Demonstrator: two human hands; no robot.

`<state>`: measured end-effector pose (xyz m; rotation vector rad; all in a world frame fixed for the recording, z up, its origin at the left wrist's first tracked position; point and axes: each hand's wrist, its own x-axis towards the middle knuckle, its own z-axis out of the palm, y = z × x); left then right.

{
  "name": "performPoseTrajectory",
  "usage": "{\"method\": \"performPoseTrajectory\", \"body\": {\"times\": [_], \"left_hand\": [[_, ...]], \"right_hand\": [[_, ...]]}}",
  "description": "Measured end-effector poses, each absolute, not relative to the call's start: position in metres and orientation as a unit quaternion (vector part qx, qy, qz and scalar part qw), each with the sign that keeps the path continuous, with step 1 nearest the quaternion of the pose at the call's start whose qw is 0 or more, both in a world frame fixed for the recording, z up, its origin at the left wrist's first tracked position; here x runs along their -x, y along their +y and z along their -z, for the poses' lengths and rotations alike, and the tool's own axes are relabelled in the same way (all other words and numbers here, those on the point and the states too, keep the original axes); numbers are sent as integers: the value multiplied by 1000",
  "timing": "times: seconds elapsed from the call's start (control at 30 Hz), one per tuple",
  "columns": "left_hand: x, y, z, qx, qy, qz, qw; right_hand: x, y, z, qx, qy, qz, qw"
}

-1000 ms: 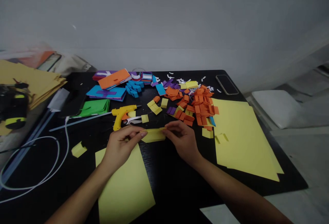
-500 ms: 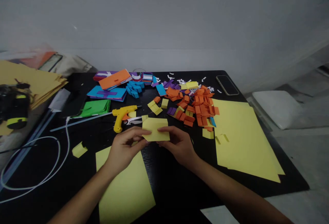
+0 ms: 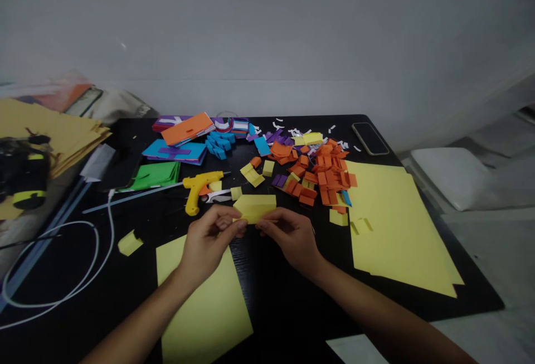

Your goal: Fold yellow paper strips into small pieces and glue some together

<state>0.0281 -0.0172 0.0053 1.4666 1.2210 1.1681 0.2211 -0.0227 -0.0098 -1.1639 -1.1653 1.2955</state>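
A small yellow paper piece [image 3: 257, 205], creased along its length, is held up over the middle of the black table. My left hand [image 3: 211, 236] pinches its lower left edge between thumb and fingers. At the lower right edge, my right hand [image 3: 292, 237] grips the same piece with thumb and forefinger. Below my left hand lies a large yellow sheet [image 3: 209, 308]. Just beyond the held piece are a yellow glue gun [image 3: 198, 185], scissors [image 3: 217, 195] and small folded yellow pieces [image 3: 251, 174].
Orange folded pieces [image 3: 332, 169] are heaped right of centre, near yellow sheets [image 3: 393, 224] and a phone [image 3: 370, 139]. Blue [image 3: 175, 151] and green [image 3: 156, 175] paper stacks lie back left. A white cable [image 3: 97, 252] loops at the left.
The lower part of the yellow piece has been folded up, so it looks shorter. My fingers have closed in along its bottom edge, with both thumbs now in front.
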Motion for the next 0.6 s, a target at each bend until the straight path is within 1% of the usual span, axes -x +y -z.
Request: {"method": "performPoseTrajectory", "body": {"times": [0.3, 0.6], "left_hand": [[-35, -20, -4, -597, 496, -461, 431], [-34, -22, -1, -600, 494, -449, 441]], "right_hand": [[-216, -23, 8, 470, -391, -587, 531], [-216, -21, 8, 452, -376, -610, 531]]}}
